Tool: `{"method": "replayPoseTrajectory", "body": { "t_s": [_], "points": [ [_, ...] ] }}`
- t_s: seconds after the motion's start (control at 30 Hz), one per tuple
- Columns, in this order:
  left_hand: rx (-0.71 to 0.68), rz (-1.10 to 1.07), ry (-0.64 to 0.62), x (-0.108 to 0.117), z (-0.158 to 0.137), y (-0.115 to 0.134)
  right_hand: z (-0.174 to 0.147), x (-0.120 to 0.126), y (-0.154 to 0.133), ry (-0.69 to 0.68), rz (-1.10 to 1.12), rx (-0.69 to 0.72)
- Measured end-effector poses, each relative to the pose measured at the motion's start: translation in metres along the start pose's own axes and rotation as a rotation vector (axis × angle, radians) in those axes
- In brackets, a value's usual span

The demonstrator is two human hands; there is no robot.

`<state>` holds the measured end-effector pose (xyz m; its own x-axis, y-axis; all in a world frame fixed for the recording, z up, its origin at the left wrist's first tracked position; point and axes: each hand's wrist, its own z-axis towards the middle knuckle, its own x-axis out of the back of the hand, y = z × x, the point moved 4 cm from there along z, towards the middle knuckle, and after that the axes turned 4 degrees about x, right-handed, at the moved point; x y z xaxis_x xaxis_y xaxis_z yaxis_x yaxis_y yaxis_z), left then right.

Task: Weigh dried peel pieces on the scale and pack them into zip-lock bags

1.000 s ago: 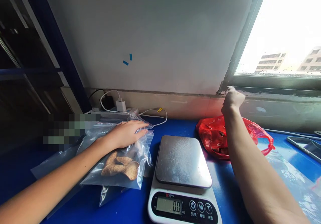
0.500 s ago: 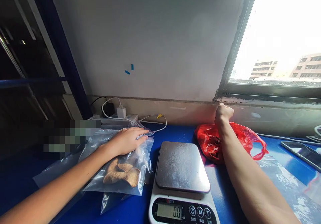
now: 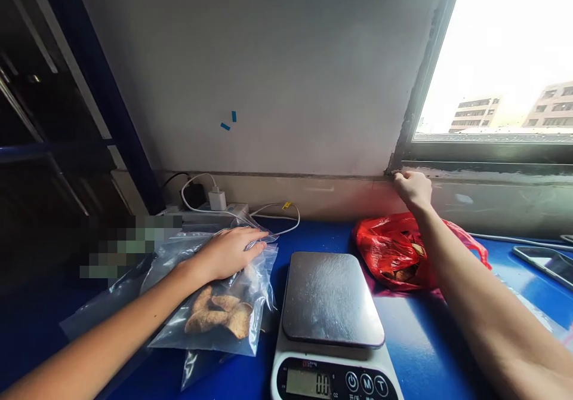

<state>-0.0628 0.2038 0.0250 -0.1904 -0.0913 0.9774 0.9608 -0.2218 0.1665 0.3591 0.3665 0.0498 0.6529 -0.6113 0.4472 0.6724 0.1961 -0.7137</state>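
My left hand [image 3: 233,252] lies flat, fingers stretched out, on a clear zip bag [image 3: 170,334]. Tan, curved dried pieces [image 3: 219,314] show through the plastic below my wrist. My right hand [image 3: 415,190] is closed in a fist at the back, above a red plastic bag [image 3: 380,251] and just under the window frame. Whatever those fingers may hold is hidden. The red bag gapes, with brownish pieces [image 3: 405,271] inside, and my right forearm passes over it. Between my arms sits a digital kitchen scale [image 3: 333,298] with a bare steel plate; its display reads 0.0.
A white charger [image 3: 217,200] and its cable [image 3: 293,215] stand along the back wall. More clear bags [image 3: 102,310] lie beneath and left of the filled one. A phone-like dark slab [image 3: 544,262] rests at the right on the blue tabletop [image 3: 416,334].
My right fist has shifted a little right and up, and more of the red bag's contents shows. My left hand stays on the clear bag. The view has tilted slightly.
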Motion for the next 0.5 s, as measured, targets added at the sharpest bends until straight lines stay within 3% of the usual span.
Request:
{"method": "replayPoseTrajectory", "body": {
  "t_s": [0.1,0.23,0.37,0.43,0.5],
  "points": [
    [-0.008,-0.006,-0.002,-0.001,0.002,-0.001,0.006,0.002,-0.002,0.000,-0.174,0.057],
    [0.015,-0.005,-0.003,-0.001,0.003,-0.002,0.006,0.008,-0.013,-0.183,-0.303,0.186],
    [0.026,-0.005,0.004,0.000,0.003,-0.002,-0.039,0.020,-0.026,-0.217,-0.407,0.309],
    [0.017,-0.007,0.005,0.000,0.002,-0.001,-0.072,0.023,-0.033,-0.180,-0.596,0.484],
    [0.005,-0.006,0.009,0.001,0.002,-0.001,-0.093,0.023,-0.032,-0.271,-0.732,0.526]
  ]
}}
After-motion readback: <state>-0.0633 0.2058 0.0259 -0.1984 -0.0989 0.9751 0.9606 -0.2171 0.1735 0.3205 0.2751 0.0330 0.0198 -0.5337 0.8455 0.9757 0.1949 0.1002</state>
